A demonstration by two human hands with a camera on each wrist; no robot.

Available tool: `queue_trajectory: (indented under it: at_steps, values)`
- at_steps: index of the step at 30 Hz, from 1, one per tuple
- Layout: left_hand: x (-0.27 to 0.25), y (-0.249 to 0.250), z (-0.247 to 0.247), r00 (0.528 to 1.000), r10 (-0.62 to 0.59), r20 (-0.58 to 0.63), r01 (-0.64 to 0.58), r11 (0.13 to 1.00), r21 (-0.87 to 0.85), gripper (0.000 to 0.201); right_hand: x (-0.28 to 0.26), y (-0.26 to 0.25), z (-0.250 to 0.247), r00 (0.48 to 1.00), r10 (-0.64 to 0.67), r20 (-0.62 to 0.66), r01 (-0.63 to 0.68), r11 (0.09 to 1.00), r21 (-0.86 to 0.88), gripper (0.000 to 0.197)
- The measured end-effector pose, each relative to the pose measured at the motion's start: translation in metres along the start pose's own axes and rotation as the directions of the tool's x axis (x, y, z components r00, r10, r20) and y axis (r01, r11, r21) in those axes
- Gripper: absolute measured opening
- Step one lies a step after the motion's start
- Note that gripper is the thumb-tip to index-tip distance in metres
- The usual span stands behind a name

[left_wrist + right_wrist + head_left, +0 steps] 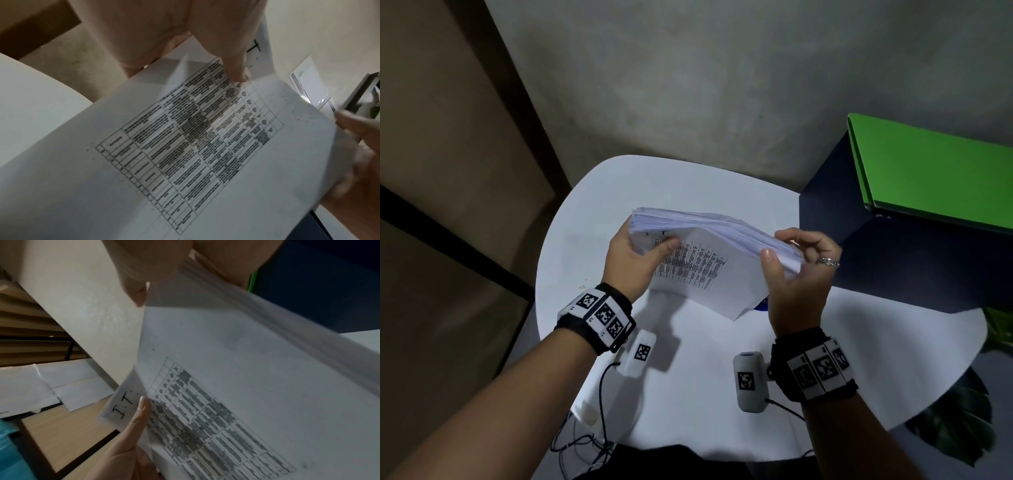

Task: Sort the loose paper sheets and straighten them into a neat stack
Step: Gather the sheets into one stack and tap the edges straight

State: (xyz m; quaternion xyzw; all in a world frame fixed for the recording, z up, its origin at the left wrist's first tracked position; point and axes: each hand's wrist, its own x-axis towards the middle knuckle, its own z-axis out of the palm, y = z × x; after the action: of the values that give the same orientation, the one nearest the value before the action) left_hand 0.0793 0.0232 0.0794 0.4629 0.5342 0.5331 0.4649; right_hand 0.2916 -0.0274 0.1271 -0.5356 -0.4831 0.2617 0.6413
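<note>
A thick stack of white paper sheets (709, 270) is held tilted over the round white table (688, 394), with a printed grid of text on the face toward me. My left hand (640, 253) grips its left end, thumb on the printed face (236, 65). My right hand (794, 274) grips the right end, thumb in front and fingers curled over the top edge. The top edges of the sheets are fanned and uneven. In the right wrist view the printed sheet (246, 369) fills the frame, with the left thumb (139, 415) on it. Whether the lower corner touches the table I cannot tell.
A dark blue box (893, 253) with a green folder (935, 171) on top stands at the table's right. Something small and blue (762, 303) lies under the stack. Cables (599, 442) hang at the near edge. More white sheets (51, 386) lie on a wooden surface to the left.
</note>
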Motion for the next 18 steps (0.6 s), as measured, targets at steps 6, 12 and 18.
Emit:
queue_trajectory:
  at_steps: [6,12,18]
  values:
    - [0.005,0.003,0.009,1.000,0.029,-0.010,-0.029,1.000,-0.008,0.040,0.002,0.026,-0.007,0.961,0.275,0.033,-0.271,0.958,-0.093,0.038]
    - [0.000,0.003,0.007,1.000,0.010,0.023,-0.009,0.999,-0.043,0.069,0.001,0.027,-0.012,0.969,0.240,0.067,-0.236,0.970,-0.058,0.042]
    - [-0.005,0.013,-0.002,0.997,0.073,0.035,-0.077,0.992,0.101,0.088,-0.005,0.029,-0.007,0.934,0.352,0.063,-0.354,0.935,0.010,0.022]
